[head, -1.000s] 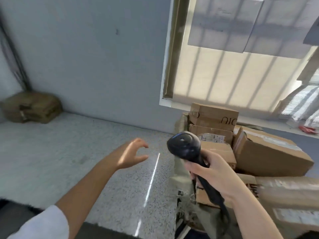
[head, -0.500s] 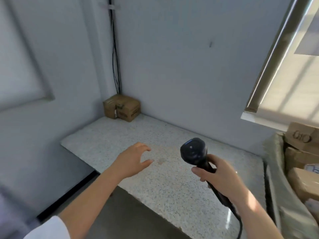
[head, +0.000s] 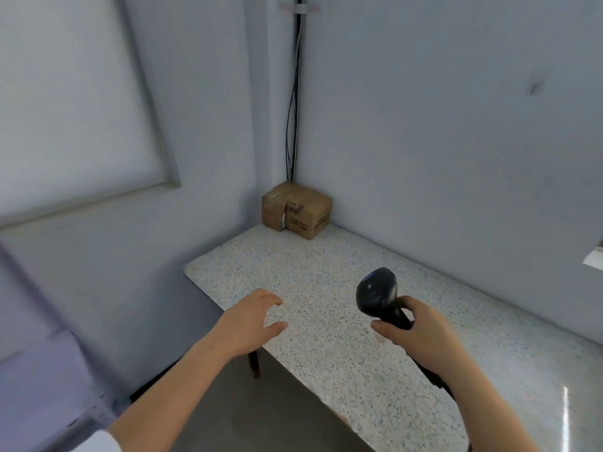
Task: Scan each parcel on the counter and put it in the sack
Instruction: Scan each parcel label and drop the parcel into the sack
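My left hand (head: 253,324) hovers open over the speckled stone counter (head: 326,272). The small brown taped cardboard parcel (head: 297,206) sits in the far corner under black wall cables (head: 293,109). I judge it light and stiff, best taken by opposite sides, with nothing blocking my reach. My right hand (head: 414,331) grips the black handheld scanner (head: 377,296).

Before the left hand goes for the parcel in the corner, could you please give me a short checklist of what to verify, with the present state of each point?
1. Left hand free to grasp: ok, open above the counter, holding nothing.
2. Scanner ready: ok, the right hand grips its handle.
3. Parcel located: ok, in the far corner of the counter.
4. Path to the parcel: ok, nothing lies on the counter between the left hand and it.
5. Label turned toward the scanner: cannot tell, the print is blurred.
6. Sack within reach: cannot tell, it is not in view.
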